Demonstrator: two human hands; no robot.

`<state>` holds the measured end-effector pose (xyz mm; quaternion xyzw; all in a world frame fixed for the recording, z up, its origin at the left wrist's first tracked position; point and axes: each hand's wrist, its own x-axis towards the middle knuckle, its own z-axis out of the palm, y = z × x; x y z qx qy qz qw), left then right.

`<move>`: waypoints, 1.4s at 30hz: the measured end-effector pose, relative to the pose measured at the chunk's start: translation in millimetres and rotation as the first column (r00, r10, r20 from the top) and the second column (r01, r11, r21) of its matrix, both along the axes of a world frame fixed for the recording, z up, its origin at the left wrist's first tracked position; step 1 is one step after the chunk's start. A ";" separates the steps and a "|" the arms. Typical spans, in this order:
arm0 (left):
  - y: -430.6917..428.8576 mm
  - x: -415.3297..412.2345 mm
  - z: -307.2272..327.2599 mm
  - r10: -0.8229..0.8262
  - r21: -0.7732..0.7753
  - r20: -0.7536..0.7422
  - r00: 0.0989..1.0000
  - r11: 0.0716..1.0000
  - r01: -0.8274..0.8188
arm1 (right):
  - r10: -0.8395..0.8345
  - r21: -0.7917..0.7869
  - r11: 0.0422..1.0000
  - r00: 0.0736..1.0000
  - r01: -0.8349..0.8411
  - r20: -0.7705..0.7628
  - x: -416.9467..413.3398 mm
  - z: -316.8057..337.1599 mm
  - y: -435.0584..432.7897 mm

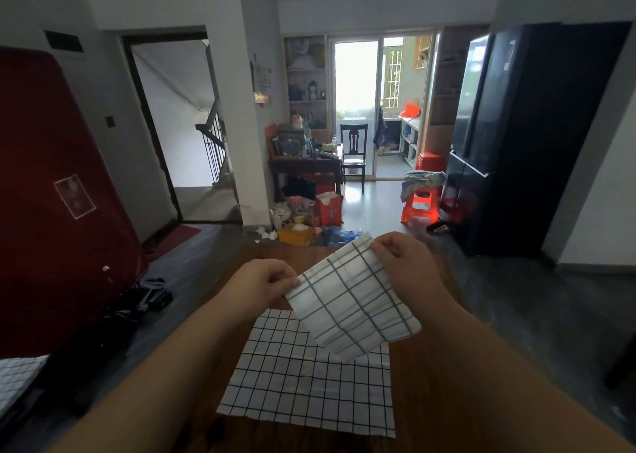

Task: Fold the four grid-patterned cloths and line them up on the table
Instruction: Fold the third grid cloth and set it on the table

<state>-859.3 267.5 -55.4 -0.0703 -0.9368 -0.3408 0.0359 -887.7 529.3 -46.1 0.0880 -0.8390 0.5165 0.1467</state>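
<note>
Lying at the far left edge, a partly seen grid cloth (17, 377) is cut off by the frame. The left grip (265, 280) is pinched on one corner of a folded grid cloth (354, 301), held in the air above a flat grid cloth (303, 383) spread on the counter (303, 258). Its upper corner is pinched by the right grip (402, 256).

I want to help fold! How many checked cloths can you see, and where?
held cloth, pinched by left hand and right hand: 1
flat cloth on the table: 1
edge cloth, far left, partly seen: 1
Total: 3
</note>
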 end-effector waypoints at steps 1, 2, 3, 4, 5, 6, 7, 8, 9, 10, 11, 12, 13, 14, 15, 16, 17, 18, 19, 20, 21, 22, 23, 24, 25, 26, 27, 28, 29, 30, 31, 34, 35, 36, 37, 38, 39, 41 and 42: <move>-0.3 -0.3 2.1 -0.014 -0.034 0.023 1.000 0.999 0.014 | 0.006 -0.002 1.000 1.000 -0.006 -0.005 0.8 -0.2 -1.2; 1.5 -0.4 5.8 -0.040 -0.053 0.028 0.999 0.998 0.041 | 0.021 0.003 1.000 1.000 -0.021 -0.008 1.7 -0.1 -2.8; 5.7 -1.0 10.4 -0.070 -0.043 0.017 0.997 0.997 0.071 | 0.041 0.018 0.999 0.999 -0.041 -0.006 3.0 0.2 -4.6; 13.0 -1.2 17.0 -0.103 -0.007 -0.003 0.995 0.995 0.103 | 0.063 0.035 0.997 0.998 -0.063 0.001 4.5 0.7 -6.8; 22.5 -1.2 24.8 -0.137 0.035 -0.031 0.990 0.990 0.138 | 0.082 0.049 0.995 0.997 -0.082 0.006 6.0 1.1 -9.5; 32.9 -2.8 31.5 -0.160 0.061 -0.061 0.985 0.985 0.164 | 0.097 0.059 0.994 0.995 -0.097 0.010 7.4 1.8 -12.6; 43.6 -5.3 37.1 -0.173 0.065 -0.102 0.980 0.982 0.180 | 0.110 0.063 0.992 0.994 -0.110 0.009 8.8 2.7 -15.5; 53.2 -8.1 41.0 -0.173 0.058 -0.138 0.975 0.981 0.183 | 0.121 0.059 0.991 0.993 -0.121 0.002 9.9 3.8 -18.1; 61.3 -10.8 43.9 -0.166 0.058 -0.171 0.971 0.982 0.178 | 0.127 0.053 0.991 0.992 -0.126 -0.011 10.9 4.6 -20.0; 67.1 -14.1 44.8 -0.144 0.066 -0.200 0.969 0.985 0.160 | 0.127 0.045 0.991 0.992 -0.125 -0.027 11.8 5.4 -20.7; 71.7 -16.5 45.4 -0.115 0.089 -0.219 0.969 0.987 0.137 | 0.127 0.037 0.991 0.991 -0.126 -0.037 12.3 6.3 -20.0; 74.4 -18.1 45.2 -0.085 0.117 -0.231 0.969 0.986 0.114 | 0.135 0.031 0.990 0.990 -0.134 -0.039 12.5 6.1 -18.2; 75.7 -18.3 45.1 -0.059 0.148 -0.243 0.968 0.984 0.097 | 0.149 0.024 0.989 0.988 -0.148 -0.029 13.1 5.3 -15.5; 76.4 -19.0 45.2 -0.033 0.183 -0.250 0.968 0.980 0.081 | 0.164 0.015 0.986 0.986 -0.163 -0.011 14.1 4.1 -12.8; 75.9 -19.8 45.6 -0.007 0.223 -0.251 0.968 0.973 0.065 | 0.172 0.021 0.985 0.985 -0.172 0.004 14.6 1.8 -10.1; 74.4 -20.6 46.7 0.014 0.258 -0.250 0.968 0.965 0.053 | 0.169 0.052 0.984 0.986 -0.169 0.005 14.2 -1.1 -7.4; 72.7 -20.5 48.9 0.028 0.278 -0.253 0.967 0.960 0.044 | 0.161 0.101 0.982 0.987 -0.160 -0.001 13.7 -3.5 -4.8; 71.0 -20.7 51.5 0.043 0.283 -0.259 0.965 0.958 0.034 | 0.156 0.139 0.978 0.988 -0.154 -0.005 13.3 -5.3 -2.5; 69.4 -20.9 54.9 0.056 0.280 -0.267 0.962 0.960 0.022 | 0.156 0.156 0.976 0.988 -0.154 -0.003 13.0 -6.1 -0.6; 67.4 -21.6 58.0 0.069 0.278 -0.273 0.960 0.961 0.010 | 0.159 0.154 0.975 0.987 -0.158 0.004 13.0 -6.3 1.5; 65.1 -21.8 61.4 0.081 0.278 -0.279 0.957 0.960 0.000 | 0.158 0.151 0.976 0.987 -0.157 0.010 13.0 -5.7 3.5; 62.5 -22.4 64.4 0.093 0.274 -0.287 0.953 0.962 -0.011 | 0.151 0.154 0.976 0.988 -0.152 0.013 12.9 -5.5 5.8; 59.8 -22.4 67.8 0.106 0.268 -0.299 0.948 0.963 -0.023 | 0.144 0.161 0.976 0.989 -0.145 0.013 12.4 -5.3 8.0; 56.6 -23.3 70.8 0.121 0.272 -0.312 0.943 0.962 -0.033 | 0.141 0.166 0.976 0.990 -0.141 0.012 11.3 -5.3 10.4; 53.0 -24.1 73.9 0.135 0.289 -0.328 0.935 0.957 -0.036 | 0.140 0.170 0.975 0.990 -0.140 0.012 10.2 -5.2 12.4; 49.3 -25.2 76.4 0.150 0.308 -0.347 0.926 0.951 -0.039 | 0.139 0.179 0.974 0.990 -0.140 0.014 9.5 -5.0 14.0; 45.9 -25.6 79.0 0.165 0.323 -0.362 0.917 0.946 -0.043 | 0.136 0.192 0.972 0.991 -0.137 0.019 8.8 -4.8 15.5; 42.4 -26.2 80.8 0.182 0.332 -0.371 0.910 0.942 -0.053 | 0.130 0.204 0.970 0.991 -0.131 0.021 8.3 -4.9 17.0; 39.1 -26.7 82.8 0.199 0.340 -0.377 0.905 0.938 -0.065 | 0.120 0.210 0.970 0.993 -0.121 0.018 7.7 -5.1 18.7; 35.8 -27.6 84.4 0.217 0.350 -0.381 0.899 0.934 -0.077 | 0.111 0.213 0.971 0.994 -0.111 0.009 7.5 -5.2 20.3; 32.5 -27.8 86.1 0.237 0.366 -0.382 0.893 0.926 -0.089 | 0.105 0.215 0.971 0.995 -0.102 -0.001 7.2 -5.5 21.8; 23.7 -26.6 89.5 0.289 0.438 -0.364 0.885 0.892 -0.111 | 0.097 0.221 0.971 0.995 -0.095 0.003 5.4 -8.1 25.1; 21.6 -25.1 90.2 0.295 0.449 -0.361 0.885 0.886 -0.113 | 0.094 0.228 0.969 0.995 -0.095 0.014 5.0 -9.5 25.7; 19.9 -23.5 90.6 0.295 0.456 -0.359 0.885 0.883 -0.109 | 0.093 0.238 0.967 0.995 -0.096 0.024 4.7 -11.0 26.2; 18.5 -21.4 90.8 0.290 0.461 -0.361 0.886 0.882 -0.100 | 0.095 0.245 0.965 0.995 -0.098 0.025 4.6 -12.4 26.5; 17.4 -19.3 90.9 0.284 0.461 -0.366 0.886 0.882 -0.092 | 0.107 0.245 0.963 0.994 -0.109 0.020 5.0 -13.3 26.4; 16.9 -17.2 91.4 0.280 0.454 -0.373 0.885 0.886 -0.088 | 0.136 0.239 0.962 0.991 -0.135 0.014 6.4 -13.7 25.8; 16.7 -14.5 92.2 0.272 0.423 -0.387 0.881 0.901 -0.092 | 0.213 0.229 0.950 0.977 -0.212 0.025 11.1 -13.0 22.4; 16.6 -13.9 92.9 0.268 0.409 -0.393 0.880 0.908 -0.094 | 0.231 0.232 0.945 0.973 -0.231 0.028 12.3 -12.4 19.9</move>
